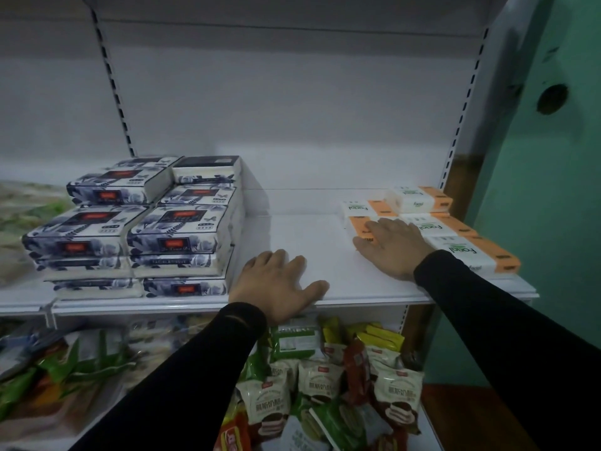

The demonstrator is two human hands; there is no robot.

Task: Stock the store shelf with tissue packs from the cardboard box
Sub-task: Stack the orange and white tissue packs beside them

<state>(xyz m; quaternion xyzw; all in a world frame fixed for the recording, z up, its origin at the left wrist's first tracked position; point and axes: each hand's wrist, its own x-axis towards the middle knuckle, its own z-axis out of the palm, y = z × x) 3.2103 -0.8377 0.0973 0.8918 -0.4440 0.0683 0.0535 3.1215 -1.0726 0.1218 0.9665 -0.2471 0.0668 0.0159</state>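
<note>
On the white shelf (312, 242), several orange-and-white tissue packs (455, 229) lie flat at the right end. My right hand (395, 247) lies palm down on the nearest left pack (359, 224), its fingers spread and straight. Stacks of blue-and-white floral tissue packs (140, 222) fill the left part of the shelf. My left hand (279, 284) rests flat on the bare shelf near its front edge, between the two groups, holding nothing. The cardboard box is not in view.
A lower shelf holds several snack bags (328, 385) in green, white and red. Slotted uprights (461, 109) frame the white back panel. A green wall (553, 190) stands at the right, and another shelf board (292, 14) hangs overhead.
</note>
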